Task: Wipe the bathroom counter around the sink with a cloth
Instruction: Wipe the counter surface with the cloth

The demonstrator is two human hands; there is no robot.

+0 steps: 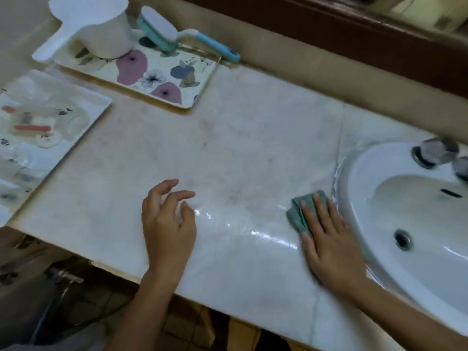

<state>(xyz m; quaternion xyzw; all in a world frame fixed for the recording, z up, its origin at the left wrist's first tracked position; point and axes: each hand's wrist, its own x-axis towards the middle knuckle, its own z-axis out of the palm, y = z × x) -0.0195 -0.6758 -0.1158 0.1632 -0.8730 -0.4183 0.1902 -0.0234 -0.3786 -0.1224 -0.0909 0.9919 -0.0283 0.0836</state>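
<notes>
— Where's the cloth [297,215]?
— Under my right hand [331,239], flat on the counter [228,148], just beside the rim of the sink [354,178]. My fingers lie straight and press it down (only a green folded edge shows past them).
— And the other hand?
— My left hand [167,221] is over bare marble, well apart from the cloth, fingers loosely curled, holding nothing. Wet streaks shine between my hands.
— Further back?
— A floral tray [162,79] with a white jug [98,29].

cloth [296,214] mostly under right hand [331,247], sink [374,158] cut off right, tap [436,151] blurred
</notes>
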